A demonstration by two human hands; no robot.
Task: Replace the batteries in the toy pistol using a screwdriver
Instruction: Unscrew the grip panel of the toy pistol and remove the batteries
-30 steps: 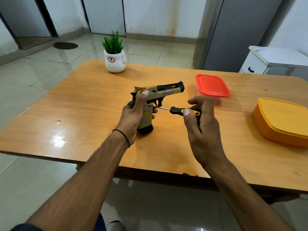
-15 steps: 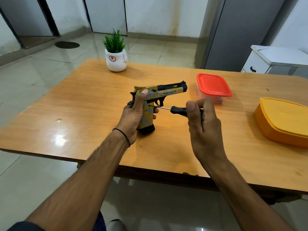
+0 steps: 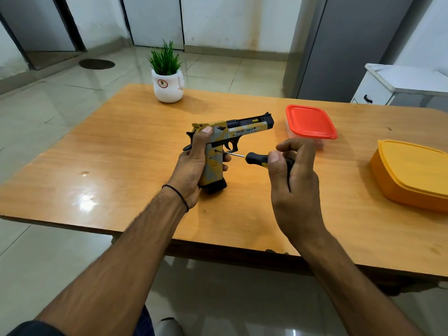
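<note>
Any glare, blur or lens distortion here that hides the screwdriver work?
Head view: bright glare patch on the table left of the work, not covering it; toy pistol and screwdriver are sharp, slide lettering partly readable; wide-angle lens bows the table edges; light is even, shadows soft.

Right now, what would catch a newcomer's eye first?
A yellow-and-grey toy pistol stands in the middle of the table, gripped by the left hand, while the right hand holds a screwdriver to its grip. To the right sit a red-lidded box and an orange box.
</note>
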